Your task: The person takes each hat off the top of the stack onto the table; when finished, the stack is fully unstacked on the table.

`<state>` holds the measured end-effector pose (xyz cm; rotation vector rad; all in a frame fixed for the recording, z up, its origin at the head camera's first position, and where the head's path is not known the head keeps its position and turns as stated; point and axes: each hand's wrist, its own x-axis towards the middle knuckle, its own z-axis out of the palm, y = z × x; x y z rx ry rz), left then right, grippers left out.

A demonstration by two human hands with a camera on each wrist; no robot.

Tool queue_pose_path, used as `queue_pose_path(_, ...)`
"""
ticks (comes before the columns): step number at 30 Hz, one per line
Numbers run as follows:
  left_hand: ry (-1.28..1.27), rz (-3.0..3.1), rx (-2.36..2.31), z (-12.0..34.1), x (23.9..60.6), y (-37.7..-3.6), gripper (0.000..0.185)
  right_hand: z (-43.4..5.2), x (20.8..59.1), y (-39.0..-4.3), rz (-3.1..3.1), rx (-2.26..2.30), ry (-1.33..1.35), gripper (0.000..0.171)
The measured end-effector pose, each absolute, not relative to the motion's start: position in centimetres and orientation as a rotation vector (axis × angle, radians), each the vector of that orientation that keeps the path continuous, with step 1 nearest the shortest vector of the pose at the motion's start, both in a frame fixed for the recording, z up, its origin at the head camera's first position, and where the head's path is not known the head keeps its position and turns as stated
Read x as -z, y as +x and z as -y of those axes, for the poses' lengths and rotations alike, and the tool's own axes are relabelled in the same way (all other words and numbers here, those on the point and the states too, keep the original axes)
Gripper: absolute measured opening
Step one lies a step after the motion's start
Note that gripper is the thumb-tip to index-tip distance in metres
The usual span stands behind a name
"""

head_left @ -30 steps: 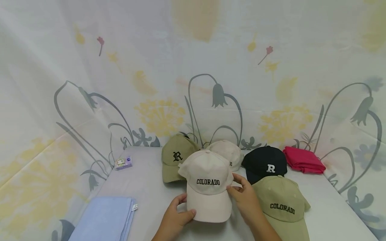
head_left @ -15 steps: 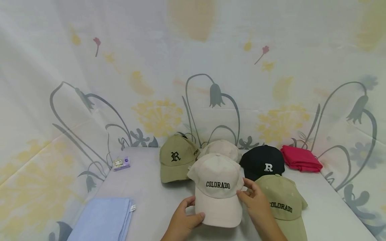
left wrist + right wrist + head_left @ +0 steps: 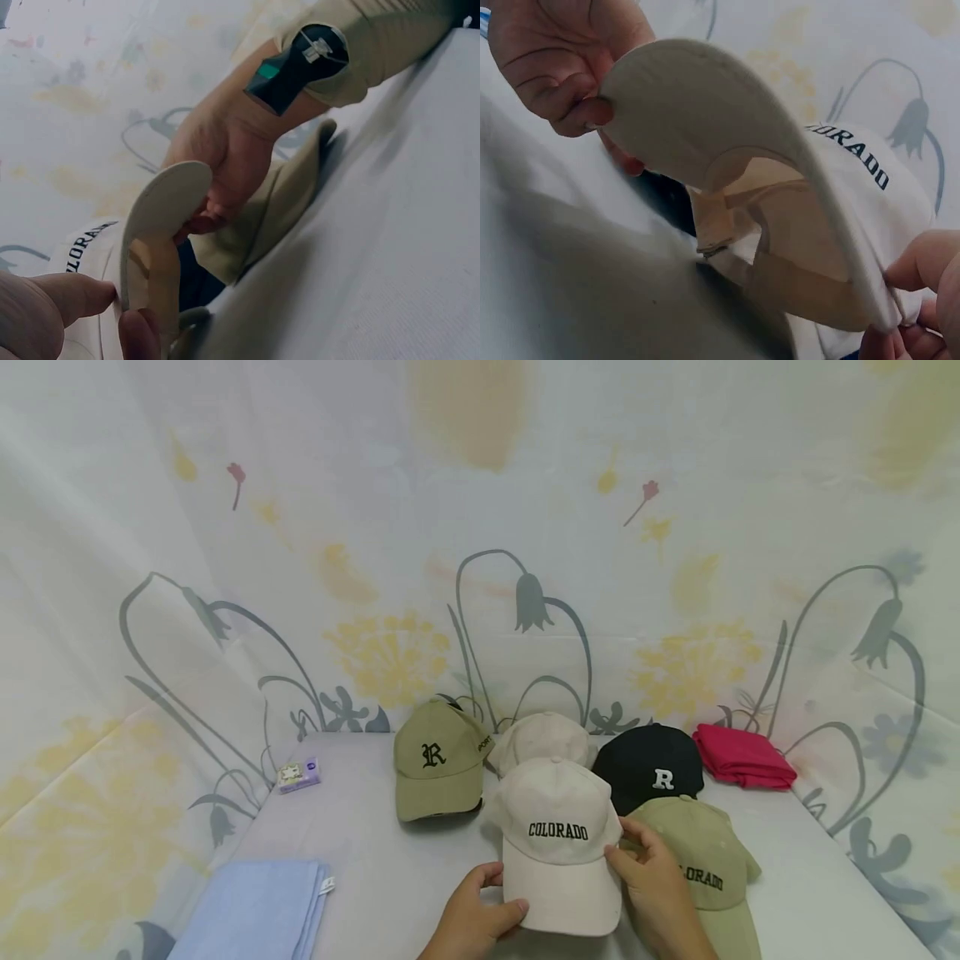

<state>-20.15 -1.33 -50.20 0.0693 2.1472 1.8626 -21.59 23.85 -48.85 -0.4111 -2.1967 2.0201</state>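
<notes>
Between both hands is a cream baseball cap [image 3: 558, 885] with COLORADO in black letters, its brim toward me. My left hand [image 3: 474, 912] pinches the brim's left edge, thumb on top. On the other side my right hand [image 3: 654, 878] pinches the cap where brim meets crown. In the right wrist view the cap's hollow underside [image 3: 802, 247] shows, and a shadow lies on the table below. Behind it sits a second cream cap [image 3: 543, 739], partly hidden. An olive COLORADO cap [image 3: 693, 835] lies right of the right hand, which covers some of its lettering.
An olive cap with a black R [image 3: 438, 760] stands at the back left, a black cap [image 3: 648, 764] at the back right. Beyond it lies folded red cloth [image 3: 742, 756]. A folded blue cloth [image 3: 251, 910] and a small purple packet [image 3: 298, 774] are on the table's left side.
Both hands have carried the cream cap right and slightly toward me, uncovering more of the olive R cap. The right hand now overlaps the olive COLORADO cap. The head view has shifted slightly.
</notes>
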Motion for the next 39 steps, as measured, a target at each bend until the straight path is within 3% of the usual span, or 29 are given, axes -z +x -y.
queue_pose_path(11,0.004,-2.293,-1.73,0.8,51.8,-21.1,0.067,-24.0,50.2,-21.9,2.471,-1.784,-0.442,0.062)
queue_pose_path(20,0.048,-2.355,-1.638,0.5,52.5,-21.5,0.074,-23.7,50.7,-22.1,2.6,-1.686,-0.449,0.082)
queue_pose_path(28,0.155,-2.448,-1.522,0.5,53.1,-21.6,0.083,-23.4,51.0,-21.7,2.676,-1.596,-0.291,0.1)
queue_pose_path(39,0.181,-2.532,-1.45,0.1,53.2,-21.6,0.085,-23.5,51.6,-22.1,2.751,-1.491,-0.219,0.093)
